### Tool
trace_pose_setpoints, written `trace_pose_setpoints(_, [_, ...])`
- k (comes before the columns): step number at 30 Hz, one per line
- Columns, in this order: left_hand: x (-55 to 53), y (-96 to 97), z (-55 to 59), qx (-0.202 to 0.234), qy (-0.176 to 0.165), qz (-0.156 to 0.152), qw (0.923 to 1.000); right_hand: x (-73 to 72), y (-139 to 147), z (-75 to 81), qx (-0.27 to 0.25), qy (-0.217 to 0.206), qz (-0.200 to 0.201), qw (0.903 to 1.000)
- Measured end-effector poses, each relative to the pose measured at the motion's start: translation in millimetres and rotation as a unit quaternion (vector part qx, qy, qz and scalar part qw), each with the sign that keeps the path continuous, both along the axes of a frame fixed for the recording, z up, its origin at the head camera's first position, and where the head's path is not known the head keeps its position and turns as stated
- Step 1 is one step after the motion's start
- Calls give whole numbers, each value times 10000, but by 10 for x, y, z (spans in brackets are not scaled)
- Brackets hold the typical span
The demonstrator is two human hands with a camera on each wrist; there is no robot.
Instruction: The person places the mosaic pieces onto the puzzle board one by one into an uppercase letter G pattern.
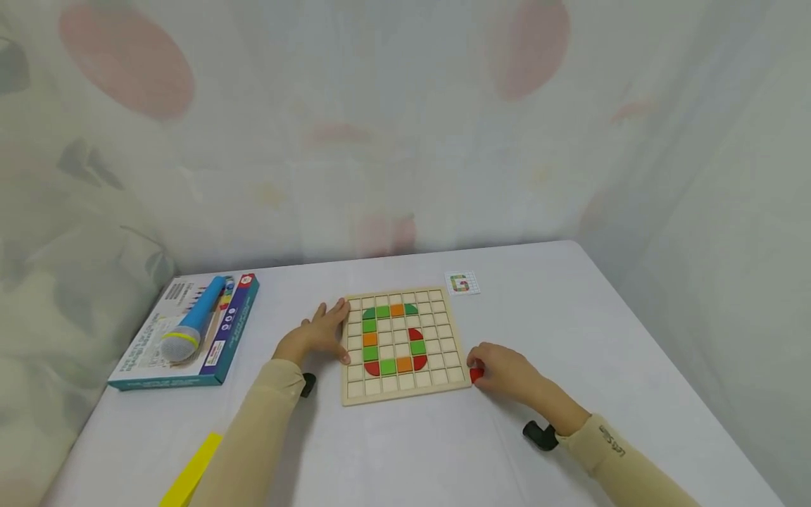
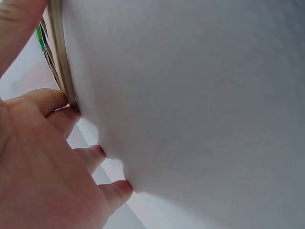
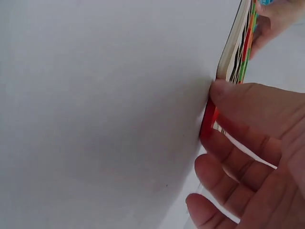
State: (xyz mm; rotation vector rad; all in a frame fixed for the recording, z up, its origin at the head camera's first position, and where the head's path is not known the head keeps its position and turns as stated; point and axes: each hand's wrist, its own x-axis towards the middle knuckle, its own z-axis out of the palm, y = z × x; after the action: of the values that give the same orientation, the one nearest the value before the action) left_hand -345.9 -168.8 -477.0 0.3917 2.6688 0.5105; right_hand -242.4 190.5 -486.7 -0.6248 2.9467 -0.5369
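A square wooden grid board (image 1: 437, 296) lies on the white table, with green, orange and red tiles forming a G-like shape in its cells. At its left edge, my left hand (image 1: 319, 334) spreads its fingers, and thumb and fingertips touch the rim. Beside the board's near right corner, my right hand (image 1: 507, 370) pinches a red tile (image 3: 208, 119) between thumb and index finger, low at the table. My fingers partly cover this tile. A small pattern card (image 1: 463, 283) with a similar coloured shape is just past the far right corner.
On the left lies a flat game box (image 1: 142, 352) with a blue toy microphone (image 1: 201, 310) on top. A yellow bar-shaped object (image 1: 191, 473) is partly behind my left sleeve at the near left. Pale patterned curtains (image 1: 405, 141) hang behind the white table (image 1: 570, 310).
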Motion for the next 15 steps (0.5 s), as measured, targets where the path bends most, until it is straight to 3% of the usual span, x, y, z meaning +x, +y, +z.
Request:
trace_pose_setpoints(8, [0, 2, -7, 13, -55, -19, 10000, -28, 5, 7, -87, 224, -584, 9980])
trace_pose_setpoints(15, [-1, -5, -8, 27, 29, 0, 10000, -79, 3, 21, 300, 328, -1055, 9934])
